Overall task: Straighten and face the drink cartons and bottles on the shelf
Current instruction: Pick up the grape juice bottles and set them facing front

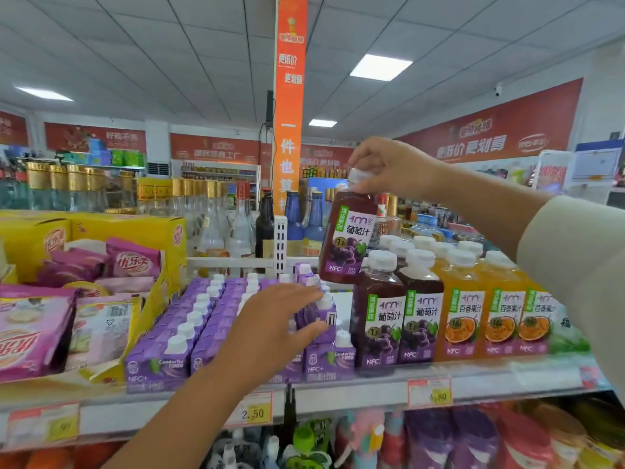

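While tilted above the white metal shelf (338, 397), a dark purple, white-capped plastic grape-juice bottle (348, 238) is held by its cap in the right hand (389, 167); a purple shelved carton (319, 311) is gripped by the left hand (270, 326).

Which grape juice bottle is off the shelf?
The bottle the right hand holds by its cap, tilted above the shelf; the other two stand upright on it.

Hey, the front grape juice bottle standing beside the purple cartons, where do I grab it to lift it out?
Pinch its white cap from above. The front grape juice bottle stands upright with purple cartons close on one side and a second grape bottle against the other, so its sides are crowded.
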Tool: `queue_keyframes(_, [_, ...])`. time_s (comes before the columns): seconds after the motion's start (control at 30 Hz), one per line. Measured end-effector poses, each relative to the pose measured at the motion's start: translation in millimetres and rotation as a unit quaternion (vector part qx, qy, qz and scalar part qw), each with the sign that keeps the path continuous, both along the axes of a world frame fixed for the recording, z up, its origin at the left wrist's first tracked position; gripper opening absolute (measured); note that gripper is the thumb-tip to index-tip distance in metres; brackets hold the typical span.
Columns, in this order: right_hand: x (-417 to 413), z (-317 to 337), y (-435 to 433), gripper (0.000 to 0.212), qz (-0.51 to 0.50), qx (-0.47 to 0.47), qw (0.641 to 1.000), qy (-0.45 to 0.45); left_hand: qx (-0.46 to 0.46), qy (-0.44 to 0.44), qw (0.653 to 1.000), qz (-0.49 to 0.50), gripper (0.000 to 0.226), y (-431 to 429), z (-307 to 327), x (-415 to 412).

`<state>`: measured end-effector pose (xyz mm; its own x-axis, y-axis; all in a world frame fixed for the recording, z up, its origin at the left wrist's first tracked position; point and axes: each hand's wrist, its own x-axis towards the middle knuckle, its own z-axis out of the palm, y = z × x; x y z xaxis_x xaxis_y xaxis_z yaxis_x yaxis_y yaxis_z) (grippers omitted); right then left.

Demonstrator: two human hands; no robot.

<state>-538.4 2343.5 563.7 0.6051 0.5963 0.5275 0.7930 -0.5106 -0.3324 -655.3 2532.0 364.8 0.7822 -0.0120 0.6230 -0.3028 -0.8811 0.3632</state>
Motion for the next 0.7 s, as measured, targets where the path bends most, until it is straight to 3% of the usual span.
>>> queue_keyframes(0.3, [41.2,-26.7,-4.8,0.041,-0.016,-0.086,0.993,0.081,-0.003,-0.019,1.0,-0.003,0.048,1.7,-9.2,11.3])
queue_keyframes(0.53, [52.1,-40.9,-7.6,0.043,-0.019,-0.131,0.987,0.094,-0.001,-0.028,1.0,0.001,0.044,1.1,-11.5,12.6])
queue_keyframes(0.7, [55.5,-47.7,-4.4,0.033,-0.011,-0.184,0.978,0.102,-0.004,-0.04,0.999,0.005,0.043,0.4,-13.1,13.0])
